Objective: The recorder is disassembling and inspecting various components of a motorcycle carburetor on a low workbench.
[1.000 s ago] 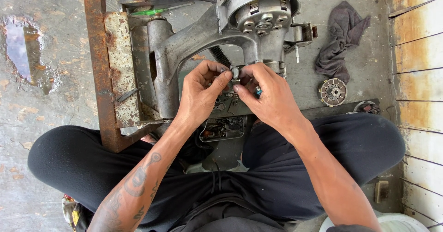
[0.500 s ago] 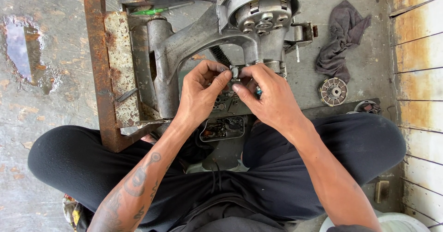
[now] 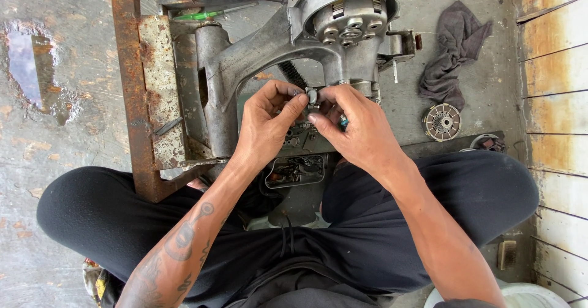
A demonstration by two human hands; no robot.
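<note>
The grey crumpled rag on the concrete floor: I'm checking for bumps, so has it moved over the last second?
No. The grey crumpled rag lies in the same place, right of the grey metal engine casing and above the round toothed clutch disc.

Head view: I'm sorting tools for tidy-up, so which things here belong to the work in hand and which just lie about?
In hand:
small metal part, pinched by left hand and right hand
grey engine casing beneath them

Lying about:
dark rag
round toothed disc
green-handled tool
puddle
</note>
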